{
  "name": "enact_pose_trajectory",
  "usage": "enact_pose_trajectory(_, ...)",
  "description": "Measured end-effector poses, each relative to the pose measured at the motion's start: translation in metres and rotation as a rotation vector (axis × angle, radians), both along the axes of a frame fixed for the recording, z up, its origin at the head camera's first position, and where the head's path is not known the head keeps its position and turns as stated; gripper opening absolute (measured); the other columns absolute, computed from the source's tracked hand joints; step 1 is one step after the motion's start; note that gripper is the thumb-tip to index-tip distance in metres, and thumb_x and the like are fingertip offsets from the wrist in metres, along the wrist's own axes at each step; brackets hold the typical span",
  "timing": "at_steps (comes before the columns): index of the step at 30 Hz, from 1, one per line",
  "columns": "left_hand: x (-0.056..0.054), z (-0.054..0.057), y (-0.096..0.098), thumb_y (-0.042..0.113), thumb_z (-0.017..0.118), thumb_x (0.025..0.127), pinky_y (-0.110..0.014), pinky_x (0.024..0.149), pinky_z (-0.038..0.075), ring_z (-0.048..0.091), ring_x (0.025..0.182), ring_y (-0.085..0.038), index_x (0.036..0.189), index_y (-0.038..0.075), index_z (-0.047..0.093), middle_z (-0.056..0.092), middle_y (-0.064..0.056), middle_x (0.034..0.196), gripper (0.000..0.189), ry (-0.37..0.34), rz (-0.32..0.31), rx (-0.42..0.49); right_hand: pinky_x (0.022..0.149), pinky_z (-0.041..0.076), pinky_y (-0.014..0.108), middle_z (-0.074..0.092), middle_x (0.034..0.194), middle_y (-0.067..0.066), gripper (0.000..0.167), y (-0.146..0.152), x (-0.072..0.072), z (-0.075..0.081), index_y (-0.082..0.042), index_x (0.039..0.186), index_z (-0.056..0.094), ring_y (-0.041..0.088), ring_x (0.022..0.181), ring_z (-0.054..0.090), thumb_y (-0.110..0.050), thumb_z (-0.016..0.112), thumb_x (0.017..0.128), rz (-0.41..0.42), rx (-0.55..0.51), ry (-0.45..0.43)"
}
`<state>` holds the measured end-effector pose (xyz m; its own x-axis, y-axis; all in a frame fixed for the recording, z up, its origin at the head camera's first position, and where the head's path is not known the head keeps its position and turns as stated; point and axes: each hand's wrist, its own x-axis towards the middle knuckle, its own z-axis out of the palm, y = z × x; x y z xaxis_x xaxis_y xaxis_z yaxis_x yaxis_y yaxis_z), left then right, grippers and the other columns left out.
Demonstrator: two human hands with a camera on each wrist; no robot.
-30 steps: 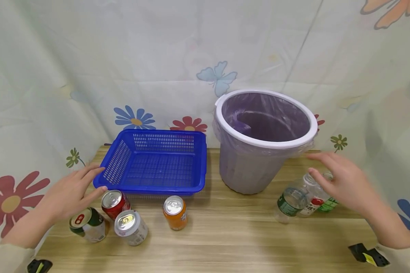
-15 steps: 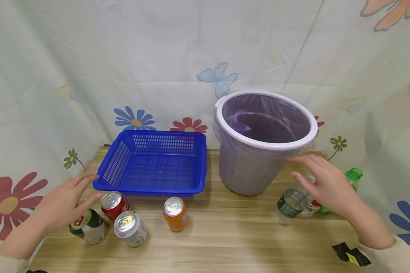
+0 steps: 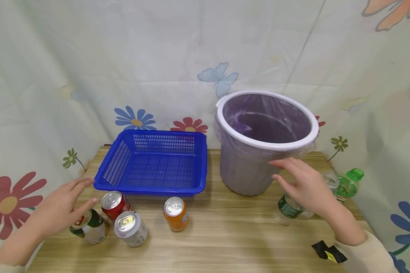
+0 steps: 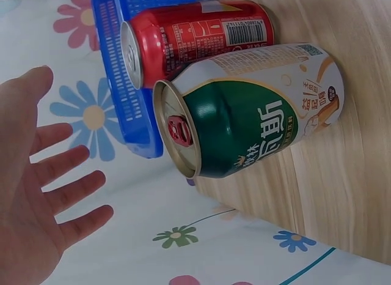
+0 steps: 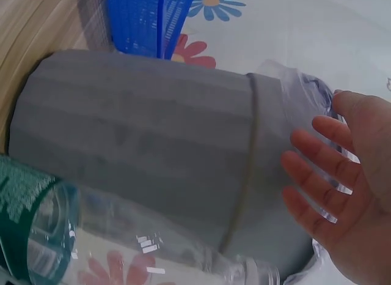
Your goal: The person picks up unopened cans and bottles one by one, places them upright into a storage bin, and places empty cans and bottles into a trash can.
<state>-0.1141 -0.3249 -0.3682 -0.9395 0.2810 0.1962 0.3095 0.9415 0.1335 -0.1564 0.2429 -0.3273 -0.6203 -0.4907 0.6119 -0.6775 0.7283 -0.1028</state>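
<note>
My left hand (image 3: 59, 204) hovers over a green-and-white can (image 4: 244, 114), fingers spread and holding nothing. Beside that can stand a red can (image 3: 115, 205) and a white can (image 3: 131, 228). An orange can (image 3: 175, 214) is apart from them, to the right. My right hand (image 3: 307, 185) hangs above a clear bottle with a green label (image 3: 288, 207), its fingers relaxed and nothing in them. The hand partly hides that bottle and another clear bottle (image 3: 331, 182) behind it. A green bottle (image 3: 349, 185) stands farthest right.
A blue plastic basket (image 3: 205, 163) lies behind the cans. To its right stands a grey bin (image 3: 246, 170) with a white rim and a clear liner. A flowered curtain (image 3: 157, 49) hangs behind the wooden table (image 3: 218, 246).
My right hand has moved left across the bottles, bringing the green bottle into sight. My left hand has drawn slightly left and down. Cans, bottles, basket and bin stay put.
</note>
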Motion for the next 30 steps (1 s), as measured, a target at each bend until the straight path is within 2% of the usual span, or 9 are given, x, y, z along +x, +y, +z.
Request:
enact_pose_trajectory(5, 0.002, -0.003, -0.004, 0.041, 0.06, 0.087, -0.062, 0.079, 0.043, 0.05, 0.106, -0.045, 0.127, 0.003, 0.05, 0.05, -0.02, 0.126, 0.056, 0.029, -0.017, 0.015, 0.066, 0.046, 0.023, 0.065, 0.099, -0.001, 0.03, -0.008, 0.0, -0.007, -0.008, 0.109, 0.063, 0.01, 0.082, 0.06, -0.014, 0.068, 0.08, 0.01, -0.015, 0.007)
enact_pose_trajectory(10, 0.003, -0.007, -0.007, 0.04, 0.061, 0.086, -0.062, 0.078, 0.043, 0.051, 0.105, -0.045, 0.126, 0.004, 0.049, 0.051, -0.02, 0.125, 0.056, 0.036, -0.013, 0.027, 0.06, 0.047, 0.02, 0.064, 0.091, -0.004, 0.033, -0.016, 0.001, -0.013, -0.008, 0.107, 0.063, 0.008, 0.077, 0.06, -0.009, 0.072, 0.076, 0.007, -0.044, -0.013)
enact_pose_trajectory(15, 0.005, -0.011, -0.008, 0.041, 0.062, 0.085, -0.062, 0.077, 0.044, 0.052, 0.104, -0.046, 0.127, 0.004, 0.049, 0.051, -0.021, 0.124, 0.057, 0.023, -0.003, 0.036, 0.061, 0.049, 0.023, 0.063, 0.09, -0.005, 0.035, -0.024, 0.0, -0.019, -0.009, 0.107, 0.063, 0.008, 0.077, 0.059, -0.006, 0.073, 0.074, -0.015, -0.075, -0.037)
enact_pose_trajectory(22, 0.01, -0.016, -0.008, 0.041, 0.062, 0.085, -0.061, 0.077, 0.045, 0.053, 0.102, -0.045, 0.125, 0.003, 0.051, 0.055, -0.022, 0.118, 0.056, 0.004, 0.004, 0.042, 0.06, 0.051, 0.028, 0.064, 0.089, -0.002, 0.03, -0.033, -0.004, -0.033, -0.01, 0.106, 0.063, 0.011, 0.077, 0.062, -0.011, 0.072, 0.077, -0.052, -0.092, -0.097)
enact_pose_trajectory(30, 0.012, -0.027, -0.008, 0.035, 0.069, 0.08, -0.057, 0.075, 0.047, 0.056, 0.099, -0.04, 0.122, 0.003, 0.054, 0.058, -0.018, 0.114, 0.055, 0.051, -0.037, 0.078, 0.06, 0.05, 0.027, 0.065, 0.09, -0.001, 0.027, -0.045, -0.009, -0.049, -0.009, 0.106, 0.063, 0.012, 0.075, 0.062, -0.014, 0.07, 0.08, -0.068, -0.111, -0.15)
